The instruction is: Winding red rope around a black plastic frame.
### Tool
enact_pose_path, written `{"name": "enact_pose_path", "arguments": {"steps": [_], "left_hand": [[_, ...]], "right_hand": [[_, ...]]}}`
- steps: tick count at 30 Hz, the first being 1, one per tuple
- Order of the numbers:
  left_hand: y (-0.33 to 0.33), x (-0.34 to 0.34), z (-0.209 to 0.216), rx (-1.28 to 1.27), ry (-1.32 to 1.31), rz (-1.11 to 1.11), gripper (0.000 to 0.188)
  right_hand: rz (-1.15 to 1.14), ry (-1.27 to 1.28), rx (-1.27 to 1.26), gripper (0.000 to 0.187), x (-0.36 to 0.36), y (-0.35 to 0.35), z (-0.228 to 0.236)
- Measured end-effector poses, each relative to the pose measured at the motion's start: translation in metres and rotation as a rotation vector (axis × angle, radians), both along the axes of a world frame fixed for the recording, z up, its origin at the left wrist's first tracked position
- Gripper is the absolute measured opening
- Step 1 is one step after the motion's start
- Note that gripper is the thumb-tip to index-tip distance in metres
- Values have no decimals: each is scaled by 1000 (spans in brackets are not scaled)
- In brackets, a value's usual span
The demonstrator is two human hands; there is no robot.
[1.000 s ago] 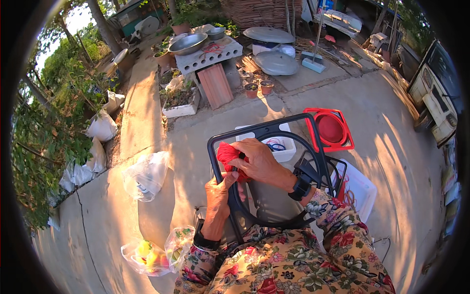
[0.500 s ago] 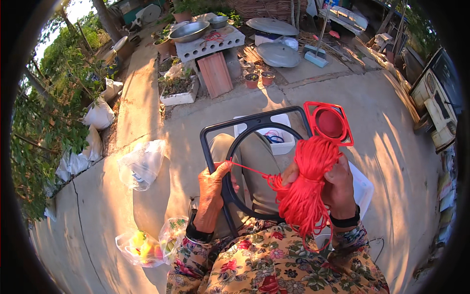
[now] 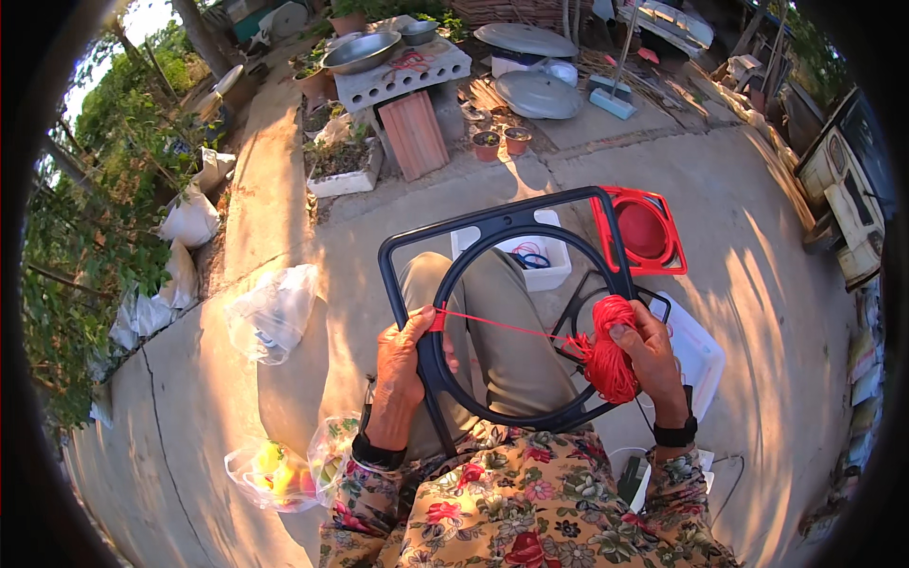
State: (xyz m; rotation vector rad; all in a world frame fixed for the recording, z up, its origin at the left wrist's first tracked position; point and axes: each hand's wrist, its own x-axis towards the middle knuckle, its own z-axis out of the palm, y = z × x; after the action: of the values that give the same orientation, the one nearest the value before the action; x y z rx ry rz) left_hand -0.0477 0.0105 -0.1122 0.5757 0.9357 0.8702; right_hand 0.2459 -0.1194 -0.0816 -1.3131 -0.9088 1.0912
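My left hand [image 3: 396, 369] is closed on the left side of a black square frame [image 3: 502, 225] with a large round opening. Its thumb presses at the ring, where a little red cord is wrapped. From there a thin strand stretches across the opening to a bundle of red cord [image 3: 611, 367]. My right hand [image 3: 655, 358] grips that bundle beside the frame's right side. Beneath the frame are my knees. Beyond them stands a white plastic box [image 3: 557, 275] containing dark-blue-handled scissors [image 3: 536, 261] and some red cord.
A red frame with a round centre [image 3: 674, 257] lies at the right, near another black frame [image 3: 660, 299] and a white tray [image 3: 699, 350]. Plastic bags [image 3: 275, 312] rest on the concrete at left, one with yellow contents [image 3: 273, 473]. A block table [image 3: 402, 78] with metal bowls stands farther off.
My right hand has turned over and moved slightly lower with the cord bundle, which now looks more compact. The strand is longer. The black frame has shifted slightly, uncovering another black frame.
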Motion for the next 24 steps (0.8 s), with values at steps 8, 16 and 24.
{"name": "enact_pose_path", "arguments": {"steps": [8, 16, 24], "left_hand": [[2, -4, 10, -85, -29, 74, 22], [11, -8, 2, -96, -89, -22, 18], [9, -6, -5, -7, -15, 11, 15]], "right_hand": [[79, -164, 13, 22, 3, 24, -9], [91, 14, -61, 30, 4, 5, 0], [115, 225, 68, 37, 7, 0, 17]]}}
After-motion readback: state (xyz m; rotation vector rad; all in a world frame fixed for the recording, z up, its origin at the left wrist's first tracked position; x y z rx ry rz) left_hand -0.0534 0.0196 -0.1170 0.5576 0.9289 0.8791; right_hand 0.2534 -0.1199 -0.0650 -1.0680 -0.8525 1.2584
